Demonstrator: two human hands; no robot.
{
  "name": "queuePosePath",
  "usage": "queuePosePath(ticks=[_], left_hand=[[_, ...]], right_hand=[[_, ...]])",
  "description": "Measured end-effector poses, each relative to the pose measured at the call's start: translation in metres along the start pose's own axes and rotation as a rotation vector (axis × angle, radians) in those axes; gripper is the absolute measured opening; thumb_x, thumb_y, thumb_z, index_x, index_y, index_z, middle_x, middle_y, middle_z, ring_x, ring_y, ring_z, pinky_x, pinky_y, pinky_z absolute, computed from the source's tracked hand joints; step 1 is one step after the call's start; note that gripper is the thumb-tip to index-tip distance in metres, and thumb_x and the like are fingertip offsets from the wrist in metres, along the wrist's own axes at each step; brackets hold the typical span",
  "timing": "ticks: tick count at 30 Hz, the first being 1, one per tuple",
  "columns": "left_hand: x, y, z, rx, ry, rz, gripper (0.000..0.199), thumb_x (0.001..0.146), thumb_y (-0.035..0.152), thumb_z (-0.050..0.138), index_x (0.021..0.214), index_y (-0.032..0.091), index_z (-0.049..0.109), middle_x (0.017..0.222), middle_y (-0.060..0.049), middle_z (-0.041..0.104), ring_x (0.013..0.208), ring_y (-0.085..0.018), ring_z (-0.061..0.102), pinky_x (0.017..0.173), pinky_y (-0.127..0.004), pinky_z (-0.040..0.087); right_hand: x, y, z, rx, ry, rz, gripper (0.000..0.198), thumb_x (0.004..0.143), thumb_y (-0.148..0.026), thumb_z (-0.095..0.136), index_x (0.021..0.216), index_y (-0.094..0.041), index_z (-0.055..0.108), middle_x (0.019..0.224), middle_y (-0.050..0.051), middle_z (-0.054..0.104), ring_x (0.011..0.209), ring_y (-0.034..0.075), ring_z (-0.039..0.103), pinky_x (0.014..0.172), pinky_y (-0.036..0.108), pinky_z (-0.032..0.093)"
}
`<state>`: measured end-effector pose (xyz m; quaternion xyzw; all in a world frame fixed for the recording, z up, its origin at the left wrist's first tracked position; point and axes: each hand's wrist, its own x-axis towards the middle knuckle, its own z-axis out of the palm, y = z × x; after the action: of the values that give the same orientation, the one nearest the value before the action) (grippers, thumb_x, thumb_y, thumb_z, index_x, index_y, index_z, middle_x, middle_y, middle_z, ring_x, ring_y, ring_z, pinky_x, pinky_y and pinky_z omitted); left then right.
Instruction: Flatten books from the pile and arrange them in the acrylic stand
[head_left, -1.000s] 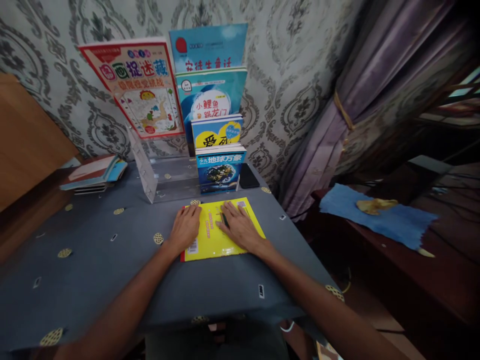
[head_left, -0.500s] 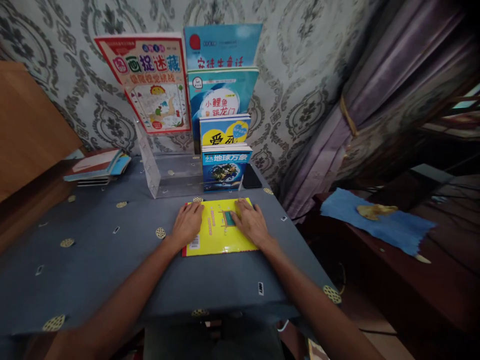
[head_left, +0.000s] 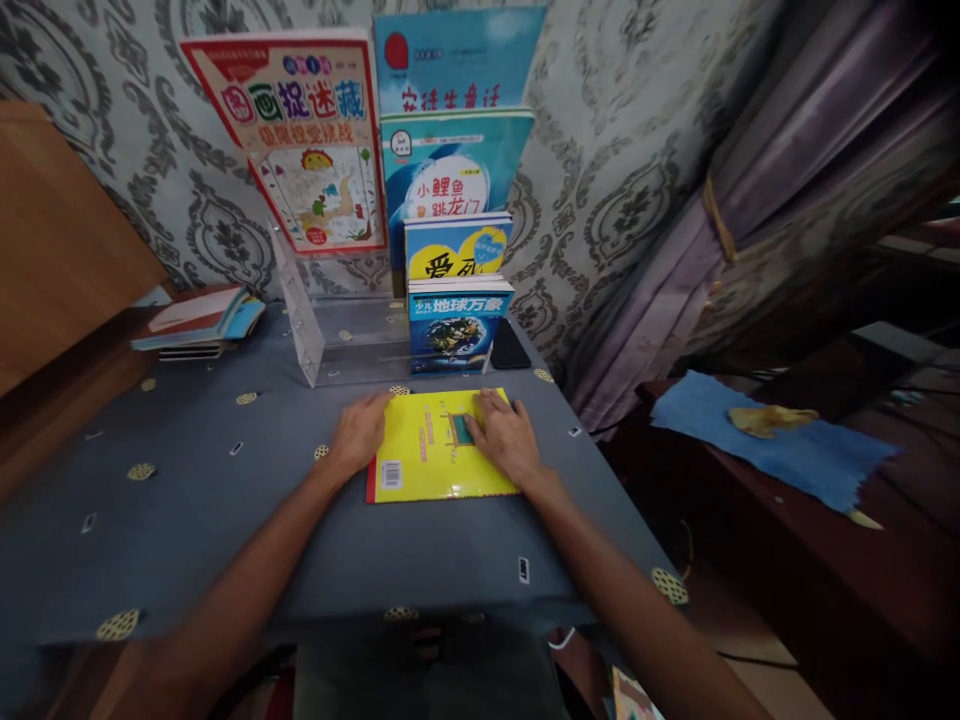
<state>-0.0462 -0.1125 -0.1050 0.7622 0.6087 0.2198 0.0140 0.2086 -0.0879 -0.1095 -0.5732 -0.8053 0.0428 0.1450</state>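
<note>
A yellow book with a red spine and a barcode lies on the cloth-covered table in front of me. My right hand rests on its right part, fingers extended and the thumb beside a small green picture. At the book's upper left edge is my left hand, open, its fingertips reaching to the cover. Just beyond stands a clear display rack holding several upright books, among them a blue one with a globe at the front and a red-bordered picture book at the left.
A black phone lies right of the rack. Further left is a small stack of books by a wooden panel. To the right, a blue cloth lies on a dark red surface, near a tied purple curtain.
My left hand has slid left, off most of the yellow cover, so the barcode now shows fully. The right hand stays on the book. The camera view has shifted slightly.
</note>
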Motion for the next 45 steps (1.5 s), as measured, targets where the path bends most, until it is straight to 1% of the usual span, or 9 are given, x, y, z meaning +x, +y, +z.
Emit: queuePosePath(ticks=[3, 6, 10, 12, 14, 22, 29, 36, 45], left_hand=[[0.002, -0.023, 0.004, -0.198, 0.141, -0.048, 0.039, 0.090, 0.006, 0.038, 0.118, 0.019, 0.062, 0.109, -0.007, 0.073, 0.102, -0.020, 0.068, 0.094, -0.034, 0.053], [0.004, -0.033, 0.008, -0.271, 0.182, -0.093, 0.038, 0.088, 0.004, 0.039, 0.115, 0.019, 0.062, 0.103, -0.006, 0.075, 0.100, -0.020, 0.069, 0.094, -0.035, 0.053], [0.005, -0.035, 0.011, -0.300, 0.181, -0.114, 0.041, 0.085, 0.002, 0.040, 0.115, 0.020, 0.061, 0.101, -0.004, 0.075, 0.100, -0.020, 0.069, 0.094, -0.037, 0.053], [0.005, -0.035, 0.012, -0.315, 0.187, -0.117, 0.043, 0.083, 0.001, 0.039, 0.117, 0.019, 0.061, 0.101, -0.005, 0.075, 0.099, -0.021, 0.069, 0.094, -0.038, 0.053], [0.005, -0.035, 0.013, -0.329, 0.190, -0.116, 0.045, 0.083, 0.001, 0.039, 0.118, 0.018, 0.060, 0.100, -0.006, 0.075, 0.099, -0.021, 0.069, 0.096, -0.038, 0.052], [0.005, -0.034, 0.014, -0.336, 0.174, -0.130, 0.043, 0.086, 0.004, 0.039, 0.122, 0.020, 0.057, 0.104, -0.006, 0.073, 0.104, -0.021, 0.066, 0.100, -0.039, 0.051], [0.003, -0.029, 0.011, -0.257, 0.175, -0.122, 0.038, 0.090, 0.008, 0.040, 0.123, 0.019, 0.057, 0.106, -0.008, 0.072, 0.106, -0.022, 0.066, 0.100, -0.041, 0.051], [0.002, -0.023, 0.004, -0.165, 0.139, -0.103, 0.033, 0.092, 0.010, 0.042, 0.119, 0.019, 0.059, 0.105, -0.009, 0.074, 0.104, -0.024, 0.066, 0.096, -0.042, 0.052], [0.001, -0.020, 0.002, -0.132, 0.120, -0.082, 0.028, 0.092, 0.011, 0.043, 0.112, 0.019, 0.060, 0.104, -0.009, 0.073, 0.101, -0.025, 0.065, 0.093, -0.041, 0.052]], right_hand=[[-0.001, -0.002, -0.001, 0.018, 0.033, -0.040, 0.040, 0.099, -0.026, 0.042, 0.131, -0.011, 0.059, 0.148, 0.022, 0.052, 0.142, 0.036, 0.043, 0.114, 0.063, 0.030], [-0.003, -0.018, -0.003, 0.077, 0.027, -0.188, 0.039, 0.099, -0.023, 0.041, 0.129, -0.011, 0.063, 0.147, 0.022, 0.053, 0.143, 0.037, 0.041, 0.115, 0.064, 0.029], [-0.002, -0.060, 0.004, 0.172, -0.099, -0.490, 0.041, 0.099, -0.019, 0.040, 0.134, -0.021, 0.062, 0.145, 0.011, 0.059, 0.143, 0.024, 0.044, 0.118, 0.051, 0.032], [0.001, -0.079, 0.010, 0.183, -0.182, -0.604, 0.043, 0.099, -0.016, 0.039, 0.137, -0.019, 0.059, 0.147, 0.012, 0.057, 0.144, 0.024, 0.042, 0.119, 0.053, 0.030], [0.007, -0.092, 0.016, 0.169, -0.218, -0.643, 0.044, 0.099, -0.013, 0.039, 0.139, -0.015, 0.056, 0.149, 0.016, 0.053, 0.144, 0.025, 0.041, 0.119, 0.054, 0.029], [0.031, -0.106, 0.021, 0.147, -0.145, -0.529, 0.038, 0.103, -0.019, 0.039, 0.136, -0.015, 0.057, 0.147, 0.015, 0.056, 0.139, 0.026, 0.047, 0.118, 0.054, 0.029], [0.031, -0.107, 0.023, 0.149, -0.128, -0.506, 0.039, 0.103, -0.024, 0.039, 0.138, -0.016, 0.055, 0.148, 0.014, 0.055, 0.141, 0.025, 0.046, 0.119, 0.052, 0.029], [0.024, -0.085, 0.019, 0.125, -0.150, -0.429, 0.044, 0.102, -0.031, 0.044, 0.143, -0.018, 0.053, 0.153, 0.014, 0.049, 0.147, 0.024, 0.039, 0.120, 0.050, 0.028], [0.011, -0.042, 0.001, 0.082, -0.196, -0.299, 0.047, 0.102, -0.032, 0.042, 0.144, -0.013, 0.050, 0.156, 0.014, 0.045, 0.149, 0.025, 0.035, 0.122, 0.051, 0.025]])
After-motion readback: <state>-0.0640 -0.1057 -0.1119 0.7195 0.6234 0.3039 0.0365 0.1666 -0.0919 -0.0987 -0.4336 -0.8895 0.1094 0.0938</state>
